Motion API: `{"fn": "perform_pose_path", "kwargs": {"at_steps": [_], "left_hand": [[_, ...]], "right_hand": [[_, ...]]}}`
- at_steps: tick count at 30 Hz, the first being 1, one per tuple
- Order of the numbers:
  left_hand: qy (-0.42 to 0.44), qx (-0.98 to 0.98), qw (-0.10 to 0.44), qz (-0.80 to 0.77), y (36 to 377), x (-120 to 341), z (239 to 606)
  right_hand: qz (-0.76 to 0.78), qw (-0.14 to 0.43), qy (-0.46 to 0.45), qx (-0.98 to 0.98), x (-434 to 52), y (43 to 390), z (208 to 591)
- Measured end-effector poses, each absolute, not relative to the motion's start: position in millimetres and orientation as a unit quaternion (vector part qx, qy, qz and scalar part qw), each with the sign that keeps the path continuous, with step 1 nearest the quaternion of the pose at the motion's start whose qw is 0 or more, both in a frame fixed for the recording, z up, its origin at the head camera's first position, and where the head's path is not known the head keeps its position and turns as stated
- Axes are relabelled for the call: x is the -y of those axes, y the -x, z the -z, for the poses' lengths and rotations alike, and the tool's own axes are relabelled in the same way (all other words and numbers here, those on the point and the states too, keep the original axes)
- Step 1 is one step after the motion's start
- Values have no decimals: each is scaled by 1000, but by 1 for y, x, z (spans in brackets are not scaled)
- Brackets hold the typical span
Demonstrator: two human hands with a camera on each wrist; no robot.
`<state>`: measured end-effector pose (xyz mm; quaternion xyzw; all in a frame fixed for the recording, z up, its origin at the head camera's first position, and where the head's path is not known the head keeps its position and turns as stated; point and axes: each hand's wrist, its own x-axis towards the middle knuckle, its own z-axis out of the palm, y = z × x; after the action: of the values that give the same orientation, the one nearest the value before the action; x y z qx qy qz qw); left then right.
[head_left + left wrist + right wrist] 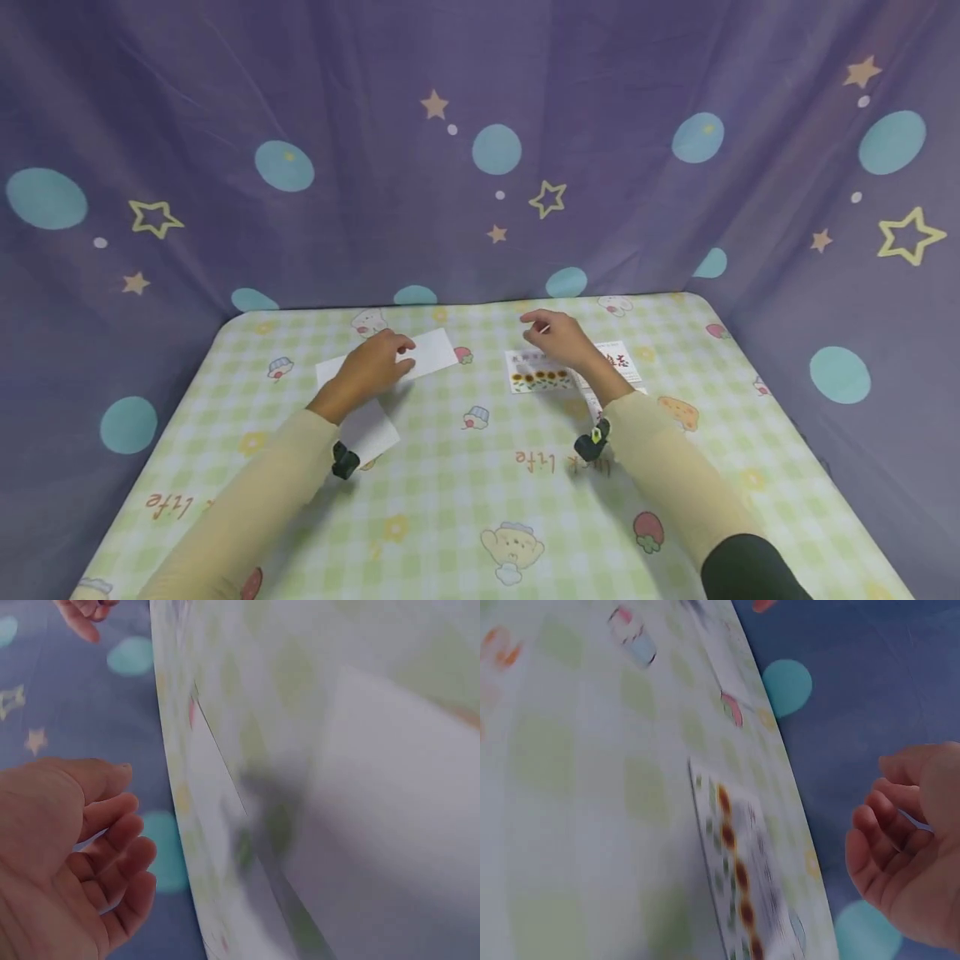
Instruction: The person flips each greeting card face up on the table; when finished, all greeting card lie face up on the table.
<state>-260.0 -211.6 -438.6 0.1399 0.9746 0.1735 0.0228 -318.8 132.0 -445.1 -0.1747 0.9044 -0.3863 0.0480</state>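
The person's left hand (367,367) hung above the table with its fingers loosely bent, a narrow gap between thumb and forefinger, and nothing in its grip. Below it and out past its fingertips lay a long white card (431,350); the hand covered the middle, so whether the white strip on the hand's outer side belonged to the same card could not be told. A second white card (371,433) lay nearer the person, partly under the left wrist, beside a small dark wrist camera (345,460).

The right hand (558,337) hung in the air too, its fingers softly curled, the space between thumb and forefinger narrow, and it held nothing. Below it, toward the person, a sunflower card (540,381) lay flat, a row of yellow flowers along its lower part and writing above. On that hand's outer side lay a card with red writing (618,360), and a third card (591,402) showed only in part beneath the right wrist.

Between and beneath the hands spread a green-and-white checked tablecloth (442,500) with cartoon prints. Beyond both hands hung a purple curtain (375,208) with stars and blue ovals.
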Motion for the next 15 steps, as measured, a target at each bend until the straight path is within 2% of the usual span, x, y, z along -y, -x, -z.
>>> {"fn": "perform_pose_path", "kwargs": {"at_steps": [7,15], "left_hand": [[-106,-975,8,-194,243,261,456],[-172,-974,-63,-135,232,260,472]], "right_hand": [[418,84,180,-886,-72,337,450],[399,81,164,-898,-16,343,473]]}}
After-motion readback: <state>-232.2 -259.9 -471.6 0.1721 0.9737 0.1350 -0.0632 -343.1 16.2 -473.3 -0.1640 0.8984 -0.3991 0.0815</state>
